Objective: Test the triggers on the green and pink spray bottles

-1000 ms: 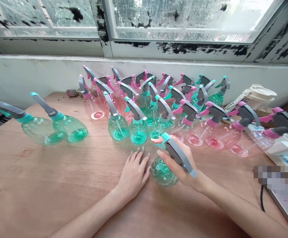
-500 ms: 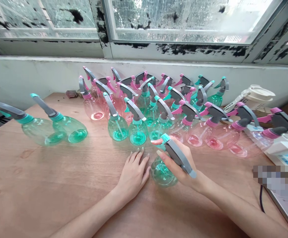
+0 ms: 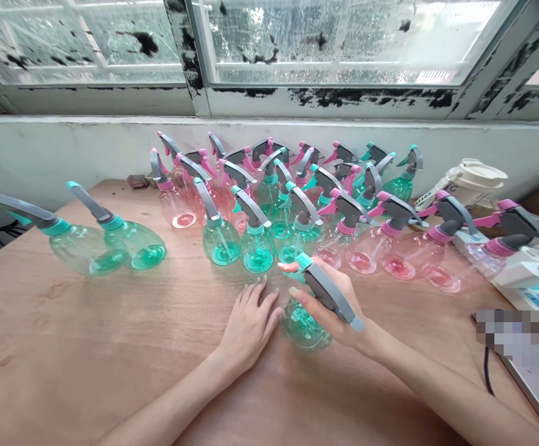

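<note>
My right hand (image 3: 332,297) is wrapped round the neck of a green spray bottle (image 3: 305,328), under its grey and teal trigger head. That bottle stands on the wooden table (image 3: 158,359) in front of me. Palm down on the table, my left hand (image 3: 251,316) lies flat with its fingers stretched out, just left of the bottle's base. Beyond the hands stands a row of similar bottles, among them a green spray bottle (image 3: 258,248) and a pink spray bottle (image 3: 365,251). The fingers of my right hand partly hide the held bottle's neck.
Several more pink and green spray bottles crowd the back by the wall (image 3: 88,145). Two green ones, including a green spray bottle (image 3: 134,241), stand at the left. A white lidded cup (image 3: 471,179), a white power strip (image 3: 525,269) and a pixelated flat item (image 3: 520,347) are at the right.
The view has tilted and shifted slightly. My right hand keeps its hold on the green spray bottle, and my left hand stays flat on the table.
</note>
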`<state>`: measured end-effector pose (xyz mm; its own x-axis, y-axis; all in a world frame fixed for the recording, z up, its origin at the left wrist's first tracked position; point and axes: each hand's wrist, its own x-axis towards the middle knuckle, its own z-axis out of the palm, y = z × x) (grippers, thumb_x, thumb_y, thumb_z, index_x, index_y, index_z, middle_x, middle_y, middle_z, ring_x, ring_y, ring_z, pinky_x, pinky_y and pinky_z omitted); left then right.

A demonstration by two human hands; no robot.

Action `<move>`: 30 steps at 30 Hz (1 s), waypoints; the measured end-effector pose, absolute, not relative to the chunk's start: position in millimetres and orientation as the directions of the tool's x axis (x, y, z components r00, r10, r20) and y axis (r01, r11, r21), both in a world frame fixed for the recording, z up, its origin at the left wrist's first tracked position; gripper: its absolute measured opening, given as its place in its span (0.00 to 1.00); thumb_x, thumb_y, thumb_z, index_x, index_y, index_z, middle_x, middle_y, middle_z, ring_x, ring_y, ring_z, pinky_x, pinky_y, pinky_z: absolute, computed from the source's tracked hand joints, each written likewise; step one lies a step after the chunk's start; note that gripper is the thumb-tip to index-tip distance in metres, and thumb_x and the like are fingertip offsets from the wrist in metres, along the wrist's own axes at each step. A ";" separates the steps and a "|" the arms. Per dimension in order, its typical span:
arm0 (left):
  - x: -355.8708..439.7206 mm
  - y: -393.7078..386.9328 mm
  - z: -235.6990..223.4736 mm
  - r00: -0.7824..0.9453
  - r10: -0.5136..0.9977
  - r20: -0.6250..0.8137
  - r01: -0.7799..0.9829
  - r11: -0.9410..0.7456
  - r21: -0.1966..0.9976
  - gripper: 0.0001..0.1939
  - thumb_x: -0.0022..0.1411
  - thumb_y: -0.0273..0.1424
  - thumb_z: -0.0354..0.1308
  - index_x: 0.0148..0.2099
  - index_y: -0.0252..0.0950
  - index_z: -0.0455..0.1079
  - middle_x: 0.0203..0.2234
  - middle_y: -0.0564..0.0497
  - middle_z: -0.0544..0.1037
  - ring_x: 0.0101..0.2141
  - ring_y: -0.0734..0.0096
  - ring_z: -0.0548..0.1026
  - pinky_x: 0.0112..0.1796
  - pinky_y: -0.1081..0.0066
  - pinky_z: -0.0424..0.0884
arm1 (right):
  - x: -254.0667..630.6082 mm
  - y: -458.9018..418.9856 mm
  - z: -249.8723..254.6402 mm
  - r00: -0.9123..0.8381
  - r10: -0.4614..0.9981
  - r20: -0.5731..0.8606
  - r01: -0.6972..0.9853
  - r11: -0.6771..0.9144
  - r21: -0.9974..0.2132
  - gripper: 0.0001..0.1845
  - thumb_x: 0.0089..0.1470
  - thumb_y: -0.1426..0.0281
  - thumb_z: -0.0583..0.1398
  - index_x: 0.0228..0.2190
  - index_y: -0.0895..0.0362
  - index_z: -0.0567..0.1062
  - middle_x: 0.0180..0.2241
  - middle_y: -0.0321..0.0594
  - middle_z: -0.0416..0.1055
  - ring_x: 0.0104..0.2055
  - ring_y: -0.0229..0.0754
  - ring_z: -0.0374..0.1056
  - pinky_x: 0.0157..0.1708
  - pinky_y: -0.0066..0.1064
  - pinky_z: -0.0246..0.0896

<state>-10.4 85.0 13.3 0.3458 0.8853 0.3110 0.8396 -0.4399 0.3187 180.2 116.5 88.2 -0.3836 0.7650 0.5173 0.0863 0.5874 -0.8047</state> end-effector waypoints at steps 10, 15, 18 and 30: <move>9.8 66.6 29.3 0.479 0.786 0.390 0.520 -0.612 0.596 0.46 0.59 0.44 0.63 0.68 0.40 0.40 0.60 0.38 0.61 0.59 0.51 0.62 0.56 0.52 0.63 | 183.6 115.8 85.0 -0.395 0.769 0.502 0.023 0.555 -0.832 0.14 0.57 0.63 0.60 0.45 0.54 0.70 0.33 0.38 0.69 0.27 0.37 0.66 0.31 0.31 0.66; 23.5 50.4 38.8 0.327 0.909 0.259 0.574 -0.409 0.710 0.46 0.49 0.41 0.71 0.64 0.39 0.52 0.57 0.39 0.64 0.58 0.48 0.63 0.56 0.51 0.64 | 178.2 105.2 88.6 -0.422 0.759 0.496 0.008 0.551 -0.835 0.24 0.55 0.56 0.61 0.50 0.52 0.66 0.43 0.44 0.72 0.38 0.45 0.72 0.44 0.39 0.69; 20.9 39.3 48.0 0.267 0.947 0.180 0.578 -0.307 0.756 0.42 0.48 0.36 0.71 0.62 0.40 0.55 0.54 0.42 0.67 0.55 0.51 0.66 0.54 0.53 0.67 | 176.8 104.7 86.3 -0.525 0.673 0.520 -0.041 0.590 -0.806 0.38 0.51 0.46 0.61 0.56 0.53 0.62 0.56 0.51 0.65 0.54 0.55 0.67 0.54 0.47 0.63; -117.6 41.7 67.0 -0.315 0.934 0.171 0.754 0.137 0.643 0.31 0.50 0.49 0.66 0.52 0.40 0.66 0.46 0.47 0.68 0.45 0.57 0.74 0.47 0.56 0.73 | 159.1 98.8 15.7 -0.661 0.653 0.371 0.218 0.640 -0.737 0.29 0.54 0.60 0.64 0.54 0.55 0.63 0.57 0.53 0.64 0.60 0.53 0.62 0.58 0.49 0.60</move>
<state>-117.6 41.7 67.0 -0.3152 0.9335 0.1706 0.7539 0.1371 0.6425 159.1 98.8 15.7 -0.6606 0.6528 0.3707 0.2184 0.6396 -0.7370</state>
